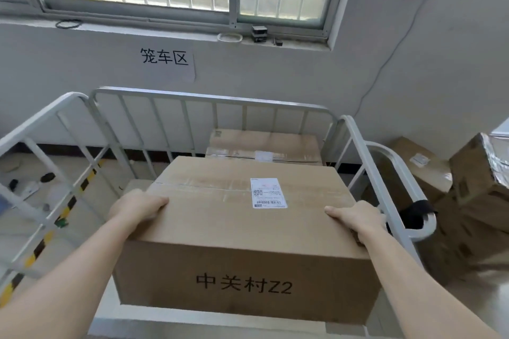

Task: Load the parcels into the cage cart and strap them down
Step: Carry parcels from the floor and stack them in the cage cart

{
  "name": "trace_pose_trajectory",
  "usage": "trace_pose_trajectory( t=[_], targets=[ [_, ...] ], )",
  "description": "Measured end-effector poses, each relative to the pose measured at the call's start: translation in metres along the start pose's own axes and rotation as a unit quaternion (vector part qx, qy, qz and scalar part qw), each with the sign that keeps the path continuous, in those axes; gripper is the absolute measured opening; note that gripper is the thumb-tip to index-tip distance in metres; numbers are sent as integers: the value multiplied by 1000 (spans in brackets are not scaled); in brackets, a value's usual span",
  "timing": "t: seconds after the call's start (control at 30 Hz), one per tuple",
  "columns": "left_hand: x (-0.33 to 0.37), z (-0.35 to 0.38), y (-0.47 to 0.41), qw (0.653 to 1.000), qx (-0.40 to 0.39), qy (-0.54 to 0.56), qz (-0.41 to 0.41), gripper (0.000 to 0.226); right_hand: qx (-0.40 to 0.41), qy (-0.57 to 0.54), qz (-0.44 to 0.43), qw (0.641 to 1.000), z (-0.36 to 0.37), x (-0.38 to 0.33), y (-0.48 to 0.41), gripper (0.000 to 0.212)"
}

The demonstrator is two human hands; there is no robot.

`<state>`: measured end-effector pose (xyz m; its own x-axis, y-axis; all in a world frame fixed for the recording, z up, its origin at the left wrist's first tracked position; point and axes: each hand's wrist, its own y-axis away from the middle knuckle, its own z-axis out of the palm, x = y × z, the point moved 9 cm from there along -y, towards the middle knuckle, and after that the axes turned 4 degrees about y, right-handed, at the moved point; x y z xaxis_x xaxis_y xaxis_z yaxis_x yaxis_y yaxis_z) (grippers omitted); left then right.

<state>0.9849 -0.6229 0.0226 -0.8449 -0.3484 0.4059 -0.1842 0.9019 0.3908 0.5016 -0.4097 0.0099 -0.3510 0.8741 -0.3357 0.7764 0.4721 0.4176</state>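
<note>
We clamp left hand (137, 208) and right hand (358, 219) on opposite side edges of the parcel (242, 231), balancing it level over the front edge of the cage cart (209, 98).

Bare left hand (137, 208) and right hand (358, 219)
</note>
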Motion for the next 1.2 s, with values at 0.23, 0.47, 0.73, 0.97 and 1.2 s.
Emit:
trace_pose_trajectory(
  t=[0.23,0.47,0.73,0.97,1.2],
  targets=[
    [-13,42,-28,999,-37,-21,1,51,-24,50,53,997,39,26,-12,76],
    [-42,97,-44,996,-74,-2,-54,49,-67,83,66,992,78,45,-46,81],
    [-63,146,-44,991,-114,6,-68,44,-88,98,68,989,113,74,-75,82],
    [-68,189,-62,985,-145,31,-87,55,-96,64,86,990,137,103,-88,69],
    [-86,239,-83,982,-152,26,-106,38,-96,89,129,983,173,114,-111,71]
  ],
)
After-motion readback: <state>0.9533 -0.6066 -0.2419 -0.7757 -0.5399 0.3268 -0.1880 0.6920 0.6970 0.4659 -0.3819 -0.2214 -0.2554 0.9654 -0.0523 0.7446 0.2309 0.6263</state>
